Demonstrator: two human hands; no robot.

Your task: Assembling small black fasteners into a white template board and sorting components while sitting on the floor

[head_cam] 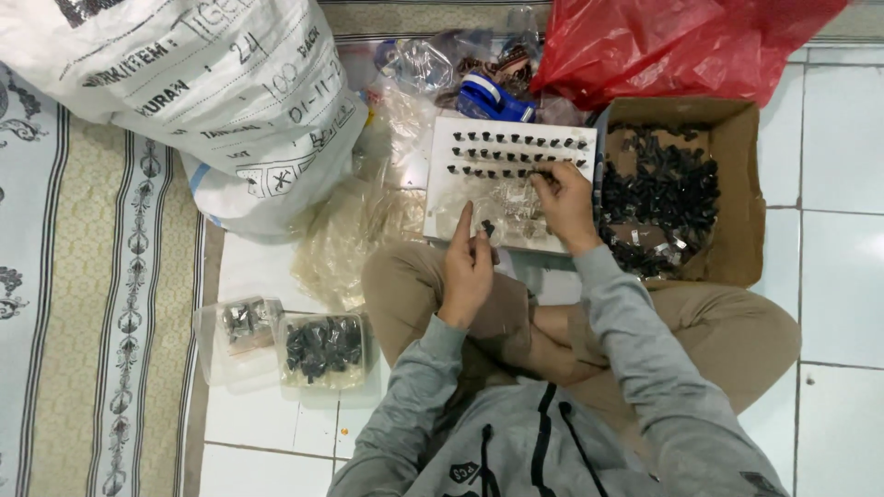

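The left hand (468, 267) is raised above the person's crossed legs, its grip pressed together on a small black part (487, 226) between thumb and fingertips, index finger pointing up. Just beyond that grip lies a white board (442, 193) with rows of black pegs (516, 141) standing in it and a clear plastic bag resting on its near half. The right hand (564, 204) reaches over the board; its fingertips come together at the lowest row of pegs, though whether they pinch one cannot be told. Right of this grip, close by, an open cardboard box (741, 184) holds a heap of the same black parts. Beyond it sits a red plastic bag (663, 41). Well to the left of the left grip, two clear packets (285, 345) of parts lie on the tiled floor, beside a large white sack (184, 83)
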